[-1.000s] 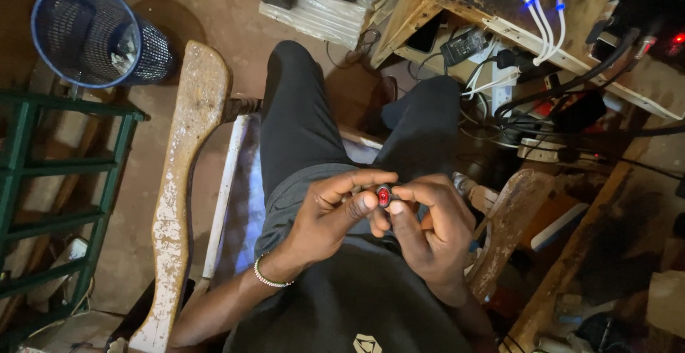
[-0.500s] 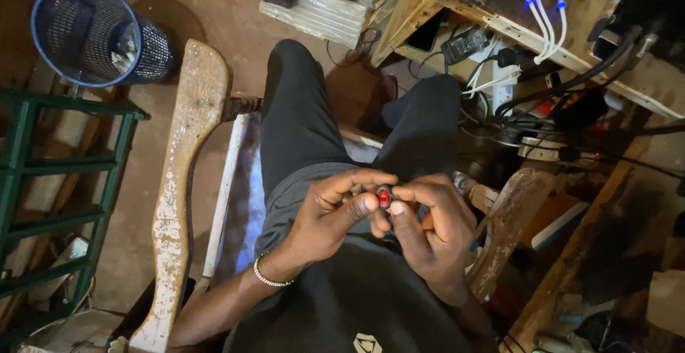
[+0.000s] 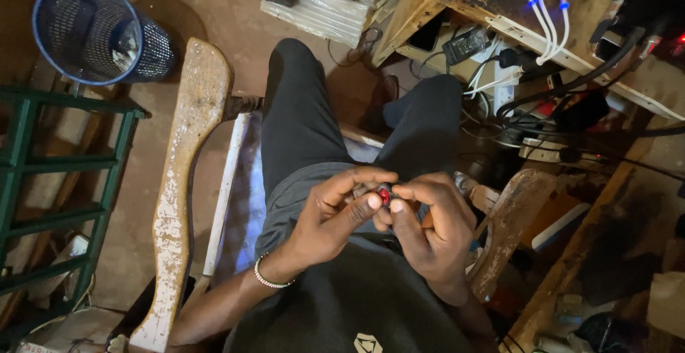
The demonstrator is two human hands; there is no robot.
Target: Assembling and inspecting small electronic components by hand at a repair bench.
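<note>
Sitting on a bench, a person holds a tiny red part over the lap. The left hand and the right hand both pinch it between thumb and fingertips, close together. A bead bracelet circles the left wrist. A blue mesh bin stands well apart on the floor.

Head camera, looking steeply down, close above lap.
</note>
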